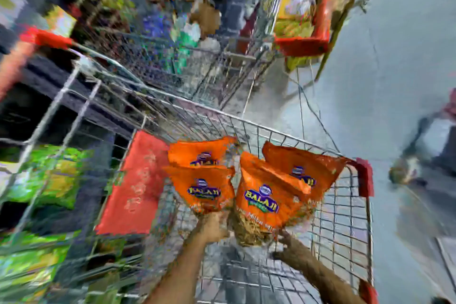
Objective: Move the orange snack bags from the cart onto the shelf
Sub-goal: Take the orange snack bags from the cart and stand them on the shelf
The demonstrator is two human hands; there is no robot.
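Both of my hands hold orange snack bags above the wire cart (343,224). My left hand (214,226) grips the bottoms of two orange bags (201,180), one behind the other. My right hand (287,244) grips the lower end of two more orange bags (261,195), with the rear one (306,163) leaning toward the cart's right rim. All of these bags carry a blue logo. The frame is heavily blurred. The shelf (44,116) stands to the left of the cart, dark and partly filled.
Green and yellow packets (49,177) fill the lower left shelf. A red flap (133,185) lies at the cart's left side. A second wire cart (172,61) and a red-framed trolley (303,39) stand ahead. Grey floor (394,69) lies to the right.
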